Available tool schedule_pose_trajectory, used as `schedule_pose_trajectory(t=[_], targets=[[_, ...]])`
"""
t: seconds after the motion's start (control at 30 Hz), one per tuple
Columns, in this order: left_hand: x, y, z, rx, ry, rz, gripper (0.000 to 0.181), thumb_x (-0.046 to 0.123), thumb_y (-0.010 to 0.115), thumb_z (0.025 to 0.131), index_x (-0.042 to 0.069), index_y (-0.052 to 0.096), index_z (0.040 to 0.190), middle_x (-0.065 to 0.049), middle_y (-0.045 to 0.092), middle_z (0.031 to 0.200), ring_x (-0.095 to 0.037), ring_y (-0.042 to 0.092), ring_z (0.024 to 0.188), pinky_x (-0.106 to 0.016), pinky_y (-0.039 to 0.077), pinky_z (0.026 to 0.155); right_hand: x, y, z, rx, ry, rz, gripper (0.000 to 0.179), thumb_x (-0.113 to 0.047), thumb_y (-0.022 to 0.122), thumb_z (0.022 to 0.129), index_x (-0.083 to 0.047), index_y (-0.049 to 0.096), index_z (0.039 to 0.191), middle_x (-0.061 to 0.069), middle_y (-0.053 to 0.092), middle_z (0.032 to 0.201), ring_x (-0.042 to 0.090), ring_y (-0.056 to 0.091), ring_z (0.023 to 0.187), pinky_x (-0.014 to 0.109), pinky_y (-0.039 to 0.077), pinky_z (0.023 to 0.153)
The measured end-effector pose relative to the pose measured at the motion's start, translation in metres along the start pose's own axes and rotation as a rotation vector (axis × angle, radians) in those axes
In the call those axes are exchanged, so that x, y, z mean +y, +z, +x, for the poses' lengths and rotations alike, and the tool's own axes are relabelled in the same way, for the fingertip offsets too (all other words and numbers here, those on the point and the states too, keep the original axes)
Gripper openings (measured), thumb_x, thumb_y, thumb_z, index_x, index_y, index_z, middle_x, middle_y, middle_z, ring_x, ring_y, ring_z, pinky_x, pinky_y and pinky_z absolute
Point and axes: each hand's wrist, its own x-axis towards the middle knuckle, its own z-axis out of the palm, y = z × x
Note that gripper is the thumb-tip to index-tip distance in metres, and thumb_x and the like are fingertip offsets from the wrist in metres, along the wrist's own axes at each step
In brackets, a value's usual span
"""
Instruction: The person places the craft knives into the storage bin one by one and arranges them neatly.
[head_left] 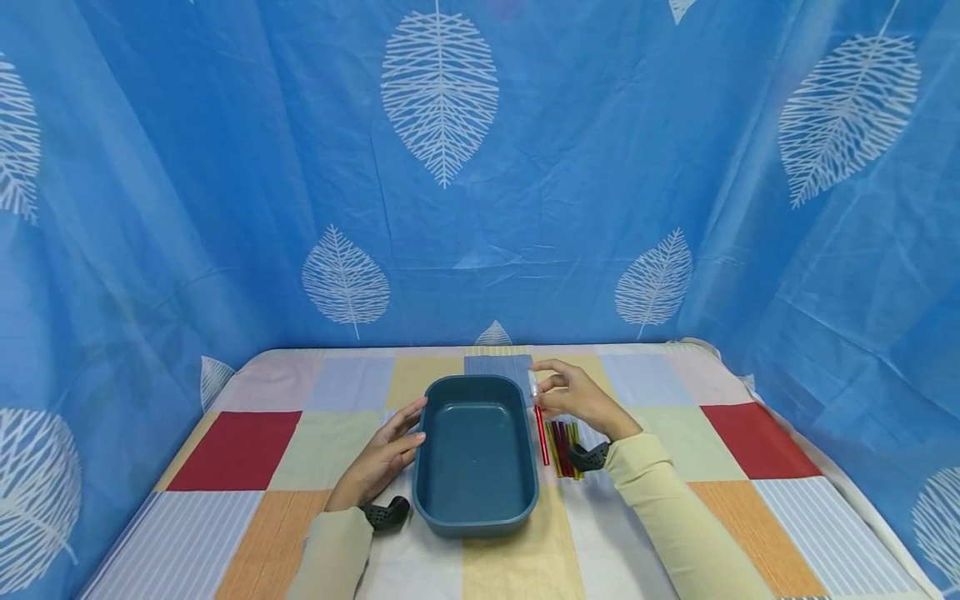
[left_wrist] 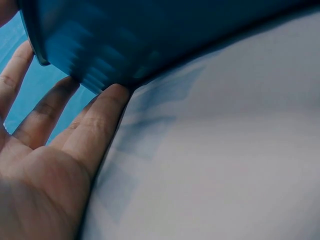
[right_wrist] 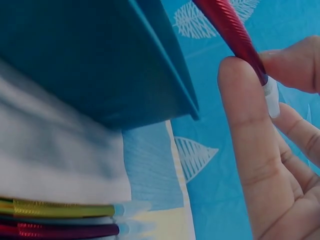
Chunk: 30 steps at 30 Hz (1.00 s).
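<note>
Pen (head_left: 542, 435), slim and red, is pinched between the thumb and a fingertip of the right hand (head_left: 573, 393), close to its whitish tip (right_wrist: 271, 102), with the barrel running from those fingers back toward the person. It looks light and stiff, probably hard plastic, and a smooth stretch could roll or slip in the fingers. The ribbed band (right_wrist: 232, 27), running out from the pinch, should give the surer hold; the thin tip seems the weaker part, best spared any squeezing or bending. Left of these fingers stands the tub (head_left: 474, 462), rigid-looking, hollow and likely light enough to slide if nudged. Against its opposite wall lie the fingers of the left hand (head_left: 386, 450), spread apart and touching rather than clamped. Between the right fingers and the wrist, on the cloth-covered worktop (head_left: 322, 450), other pens (right_wrist: 65, 210) lie in a row, probably easiest lifted singly by the barrel.
</note>
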Motion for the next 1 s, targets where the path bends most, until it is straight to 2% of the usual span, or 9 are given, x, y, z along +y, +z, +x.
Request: schedule_pose_trajectory(t=[0.13, 0.23, 0.4, 0.5, 0.73, 1.0], targets=[[0.0, -0.001, 0.0, -0.01, 0.001, 0.001, 0.071, 0.007, 0.057, 0.11, 0.009, 0.023, 0.173, -0.025, 0.015, 0.178, -0.047, 0.024, 0.161, -0.06, 0.027, 0.128, -0.005, 0.003, 0.002, -0.009, -0.004, 0.004, 0.063, 0.002, 0.067, 0.098, 0.01, 0.044, 0.156, 0.012, 0.065, 0.102, 0.017, 0.073, 0.084, 0.047, 0.066, 0.084], [0.001, -0.001, 0.0, -0.007, -0.001, 0.002, 0.072, 0.007, 0.057, 0.11, 0.009, 0.024, 0.173, -0.025, 0.015, 0.178, -0.047, 0.024, 0.161, -0.061, 0.026, 0.128, -0.008, 0.006, 0.002, -0.014, -0.009, -0.004, 0.062, 0.001, 0.067, 0.1, 0.01, 0.044, 0.156, 0.013, 0.067, 0.105, 0.02, 0.075, 0.088, 0.047, 0.066, 0.085], [0.002, 0.001, 0.0, 0.015, -0.008, -0.004, 0.071, 0.006, 0.058, 0.109, 0.009, 0.027, 0.172, -0.025, 0.017, 0.177, -0.046, 0.027, 0.16, -0.058, 0.029, 0.127, -0.011, 0.011, 0.004, -0.028, -0.006, -0.027, 0.061, 0.0, 0.067, 0.103, 0.009, 0.043, 0.158, 0.019, 0.071, 0.112, 0.039, 0.076, 0.105, 0.047, 0.066, 0.087], [0.003, 0.001, 0.0, 0.02, -0.01, -0.004, 0.071, 0.007, 0.059, 0.108, 0.009, 0.028, 0.172, -0.025, 0.017, 0.177, -0.046, 0.028, 0.16, -0.058, 0.03, 0.126, -0.012, 0.013, 0.006, -0.031, 0.005, -0.02, 0.061, 0.0, 0.067, 0.102, 0.008, 0.043, 0.158, 0.021, 0.071, 0.113, 0.044, 0.074, 0.109, 0.046, 0.066, 0.088], [0.002, 0.0, 0.0, 0.019, -0.015, -0.004, 0.072, 0.009, 0.061, 0.108, 0.01, 0.027, 0.172, -0.024, 0.017, 0.178, -0.046, 0.026, 0.161, -0.06, 0.028, 0.127, -0.016, 0.018, 0.011, -0.037, 0.004, 0.009, 0.064, 0.002, 0.071, 0.099, 0.008, 0.045, 0.157, 0.013, 0.065, 0.103, 0.02, 0.074, 0.087, 0.047, 0.066, 0.086], [0.002, -0.001, 0.0, 0.009, -0.014, -0.014, 0.073, 0.008, 0.061, 0.108, 0.01, 0.026, 0.173, -0.025, 0.016, 0.178, -0.046, 0.029, 0.16, -0.058, 0.03, 0.127, -0.018, 0.03, 0.017, -0.046, -0.001, 0.016, 0.061, 0.005, 0.07, 0.099, 0.009, 0.046, 0.155, 0.012, 0.064, 0.101, 0.017, 0.072, 0.083, 0.035, 0.067, 0.079]])
